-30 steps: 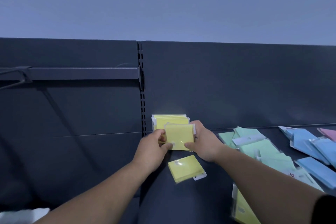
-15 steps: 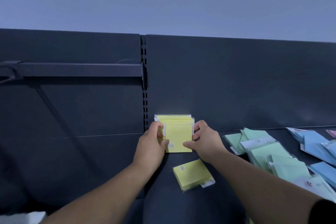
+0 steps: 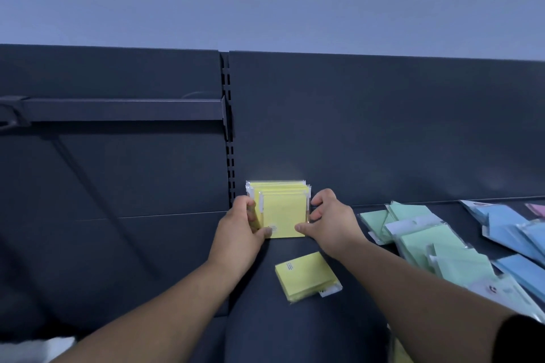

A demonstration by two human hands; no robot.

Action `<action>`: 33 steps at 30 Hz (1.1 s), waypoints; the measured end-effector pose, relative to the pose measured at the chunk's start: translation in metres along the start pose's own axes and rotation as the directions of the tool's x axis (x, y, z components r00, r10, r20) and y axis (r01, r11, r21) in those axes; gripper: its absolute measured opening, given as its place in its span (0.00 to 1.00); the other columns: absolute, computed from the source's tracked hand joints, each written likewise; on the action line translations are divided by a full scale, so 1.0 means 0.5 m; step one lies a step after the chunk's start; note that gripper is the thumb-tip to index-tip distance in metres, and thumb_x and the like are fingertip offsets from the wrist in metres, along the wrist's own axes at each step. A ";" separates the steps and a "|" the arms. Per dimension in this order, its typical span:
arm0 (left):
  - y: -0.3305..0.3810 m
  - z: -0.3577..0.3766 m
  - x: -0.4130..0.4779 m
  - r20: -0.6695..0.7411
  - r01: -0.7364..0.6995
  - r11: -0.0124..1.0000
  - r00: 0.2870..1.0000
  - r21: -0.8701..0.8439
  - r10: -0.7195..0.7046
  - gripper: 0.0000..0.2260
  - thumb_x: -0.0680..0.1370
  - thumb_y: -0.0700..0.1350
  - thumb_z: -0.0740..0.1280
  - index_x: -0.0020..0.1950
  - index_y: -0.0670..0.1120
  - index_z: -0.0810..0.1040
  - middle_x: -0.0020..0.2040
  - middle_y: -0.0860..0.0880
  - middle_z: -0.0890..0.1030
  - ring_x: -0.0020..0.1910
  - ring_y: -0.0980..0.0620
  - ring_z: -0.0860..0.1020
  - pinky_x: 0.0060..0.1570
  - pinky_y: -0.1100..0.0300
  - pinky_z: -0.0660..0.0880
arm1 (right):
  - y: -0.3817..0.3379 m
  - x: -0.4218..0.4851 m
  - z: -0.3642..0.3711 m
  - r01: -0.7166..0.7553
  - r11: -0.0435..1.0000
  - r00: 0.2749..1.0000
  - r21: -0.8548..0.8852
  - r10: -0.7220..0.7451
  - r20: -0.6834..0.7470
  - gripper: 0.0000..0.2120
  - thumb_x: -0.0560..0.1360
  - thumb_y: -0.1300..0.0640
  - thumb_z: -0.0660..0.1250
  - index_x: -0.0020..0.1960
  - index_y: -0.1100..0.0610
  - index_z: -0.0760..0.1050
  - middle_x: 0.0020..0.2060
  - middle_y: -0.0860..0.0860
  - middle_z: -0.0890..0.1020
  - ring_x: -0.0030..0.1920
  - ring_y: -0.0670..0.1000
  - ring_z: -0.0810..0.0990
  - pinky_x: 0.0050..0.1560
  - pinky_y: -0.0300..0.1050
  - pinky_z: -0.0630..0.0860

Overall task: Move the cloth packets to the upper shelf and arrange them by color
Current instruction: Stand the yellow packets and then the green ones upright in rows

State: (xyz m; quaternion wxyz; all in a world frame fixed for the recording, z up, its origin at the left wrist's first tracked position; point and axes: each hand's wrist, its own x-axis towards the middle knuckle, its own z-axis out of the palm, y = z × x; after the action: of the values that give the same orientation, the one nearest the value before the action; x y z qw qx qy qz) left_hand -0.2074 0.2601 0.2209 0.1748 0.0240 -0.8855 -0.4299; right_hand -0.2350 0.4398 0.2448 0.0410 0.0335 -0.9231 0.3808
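Note:
A row of yellow cloth packets [image 3: 282, 215] stands upright against the back panel at the left end of the dark shelf [image 3: 295, 327]. My left hand [image 3: 239, 230] grips the row's left side, thumb on the front packet. My right hand [image 3: 330, 221] holds its right side, fingers curled at the edge. One more yellow packet [image 3: 305, 275] lies flat on the shelf just in front. Green packets [image 3: 424, 242] lie in a loose heap to the right, blue packets [image 3: 519, 233] beyond them, and a pink packet [image 3: 536, 209] shows at the far right edge.
A slotted upright post [image 3: 228, 132] divides the dark back panel; a horizontal bar [image 3: 118, 109] juts from the left bay. Another yellow packet [image 3: 401, 354] peeks in at the bottom edge under my right forearm. Something white [image 3: 35, 348] sits at the bottom left.
The front yellow packet, tilted in my hands a second ago, now stands squared up against the row. Both hands have closed in on the row's sides.

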 end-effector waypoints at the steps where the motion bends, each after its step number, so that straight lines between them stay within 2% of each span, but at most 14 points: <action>1: 0.000 -0.002 -0.003 -0.006 0.003 1.000 1.000 0.000 -0.003 0.20 0.70 0.46 0.76 0.53 0.53 0.67 0.45 0.54 0.77 0.43 0.54 0.78 0.43 0.60 0.75 | 0.003 -0.002 -0.004 0.003 1.000 1.000 -0.003 -0.003 0.002 0.22 0.69 0.53 0.77 0.55 0.52 0.66 0.38 0.48 0.78 0.38 0.44 0.74 0.36 0.37 0.72; 4: 0.007 -0.006 -0.010 -0.020 0.002 1.000 1.000 0.013 -0.002 0.19 0.70 0.47 0.76 0.50 0.54 0.67 0.44 0.54 0.76 0.40 0.55 0.78 0.40 0.63 0.73 | 0.008 -0.010 -0.016 0.019 1.000 1.000 -0.021 -0.019 0.004 0.24 0.69 0.52 0.76 0.58 0.51 0.66 0.40 0.44 0.75 0.39 0.40 0.73 0.34 0.33 0.67; 6: 0.018 -0.009 -0.017 -0.024 0.002 1.000 1.000 0.026 -0.002 0.19 0.70 0.48 0.76 0.50 0.54 0.67 0.46 0.54 0.76 0.42 0.54 0.78 0.42 0.61 0.74 | 0.008 -0.021 -0.028 0.027 0.999 1.000 -0.028 -0.027 0.013 0.25 0.70 0.51 0.76 0.59 0.51 0.66 0.42 0.44 0.74 0.40 0.41 0.73 0.34 0.32 0.65; 8: 0.030 -0.015 -0.025 -0.046 0.004 0.999 0.999 0.042 -0.002 0.18 0.71 0.48 0.75 0.52 0.53 0.68 0.49 0.54 0.76 0.44 0.53 0.78 0.47 0.57 0.75 | 0.010 -0.032 -0.041 0.033 0.999 0.999 -0.012 -0.033 0.015 0.25 0.70 0.51 0.76 0.60 0.50 0.66 0.44 0.44 0.75 0.42 0.43 0.74 0.37 0.35 0.67; 11: 0.056 -0.020 -0.046 -0.074 -0.046 0.996 0.996 0.079 0.051 0.14 0.73 0.49 0.73 0.52 0.54 0.69 0.51 0.54 0.76 0.44 0.55 0.77 0.46 0.60 0.73 | 0.014 -0.051 -0.070 0.041 0.999 0.999 -0.008 -0.041 0.016 0.22 0.70 0.52 0.75 0.58 0.50 0.68 0.45 0.45 0.77 0.44 0.45 0.75 0.38 0.37 0.69; 14: 0.084 -0.017 -0.075 0.116 -0.087 0.987 0.991 0.134 0.071 0.14 0.72 0.58 0.71 0.52 0.56 0.72 0.50 0.57 0.76 0.44 0.60 0.76 0.40 0.66 0.70 | 0.021 -0.073 -0.107 0.020 0.998 0.995 -0.060 -0.014 0.100 0.16 0.69 0.55 0.75 0.53 0.51 0.72 0.46 0.47 0.80 0.41 0.47 0.78 0.38 0.38 0.74; 17: 0.114 -0.009 -0.098 0.417 -0.091 0.943 0.907 0.320 -0.054 0.27 0.65 0.67 0.71 0.59 0.55 0.75 0.53 0.58 0.75 0.52 0.56 0.74 0.48 0.63 0.70 | 0.025 -0.095 -0.144 0.015 0.974 0.967 -0.225 0.043 0.251 0.15 0.66 0.57 0.76 0.48 0.51 0.73 0.47 0.52 0.83 0.38 0.54 0.82 0.43 0.46 0.81; 19: 0.128 -0.002 -0.109 0.496 -0.104 0.900 0.858 0.424 -0.134 0.32 0.64 0.66 0.73 0.65 0.54 0.73 0.58 0.56 0.74 0.58 0.53 0.74 0.55 0.60 0.71 | 0.026 -0.110 -0.174 0.041 0.936 0.928 -0.350 0.094 0.361 0.18 0.64 0.54 0.79 0.49 0.52 0.74 0.46 0.53 0.85 0.39 0.54 0.84 0.46 0.47 0.82; 22: 0.140 0.008 -0.122 0.490 -0.115 0.881 0.860 0.458 -0.143 0.24 0.68 0.58 0.75 0.60 0.52 0.76 0.56 0.53 0.78 0.54 0.51 0.76 0.53 0.58 0.74 | 0.022 -0.135 -0.222 0.103 0.834 0.856 -0.542 0.203 0.475 0.26 0.57 0.42 0.82 0.48 0.47 0.75 0.44 0.48 0.84 0.33 0.47 0.81 0.41 0.41 0.78; 25: 0.155 0.020 -0.137 0.460 -0.103 0.882 0.877 0.460 -0.138 0.18 0.68 0.55 0.76 0.54 0.50 0.78 0.50 0.53 0.81 0.49 0.52 0.78 0.48 0.58 0.76 | 0.025 -0.158 -0.242 0.194 0.719 0.805 -0.668 0.272 0.527 0.33 0.53 0.34 0.80 0.53 0.44 0.74 0.46 0.45 0.83 0.41 0.47 0.81 0.45 0.42 0.76; 27: 0.167 0.028 -0.147 0.435 -0.091 0.889 0.891 0.448 -0.128 0.16 0.67 0.53 0.75 0.51 0.51 0.79 0.46 0.53 0.81 0.46 0.53 0.79 0.44 0.59 0.77 | 0.032 -0.173 -0.239 0.252 0.674 0.788 -0.694 0.273 0.552 0.36 0.54 0.34 0.79 0.57 0.45 0.74 0.46 0.44 0.82 0.43 0.46 0.78 0.42 0.41 0.74; 29: 0.177 0.034 -0.154 0.412 -0.060 0.913 0.903 0.403 -0.122 0.15 0.66 0.53 0.75 0.49 0.50 0.78 0.44 0.53 0.81 0.45 0.53 0.79 0.41 0.59 0.76 | 0.038 -0.186 -0.235 0.283 0.663 0.790 -0.693 0.249 0.561 0.36 0.57 0.35 0.79 0.60 0.47 0.74 0.42 0.42 0.78 0.40 0.45 0.75 0.39 0.40 0.71; 31: 0.187 0.040 -0.158 0.380 -0.020 0.938 0.917 0.346 -0.121 0.19 0.65 0.53 0.75 0.52 0.49 0.77 0.49 0.52 0.78 0.47 0.52 0.78 0.40 0.60 0.75 | 0.045 -0.193 -0.235 0.273 0.691 0.795 -0.669 0.231 0.562 0.35 0.58 0.37 0.79 0.61 0.48 0.74 0.39 0.40 0.74 0.41 0.47 0.75 0.44 0.42 0.73; 33: 0.195 0.042 -0.163 0.339 0.019 0.966 0.935 0.258 -0.109 0.23 0.65 0.53 0.75 0.56 0.51 0.73 0.52 0.53 0.75 0.48 0.53 0.76 0.39 0.62 0.73 | 0.052 -0.196 -0.237 0.267 0.728 0.796 -0.632 0.203 0.570 0.30 0.60 0.38 0.79 0.57 0.47 0.74 0.37 0.40 0.72 0.40 0.47 0.74 0.42 0.41 0.73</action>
State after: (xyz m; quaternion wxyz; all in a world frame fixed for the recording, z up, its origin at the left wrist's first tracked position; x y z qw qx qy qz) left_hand -0.1274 0.3528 0.2603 -0.0042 -0.0020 -0.9483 -0.3175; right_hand -0.1339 0.5448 0.3007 -0.2391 0.1522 -0.9588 -0.0191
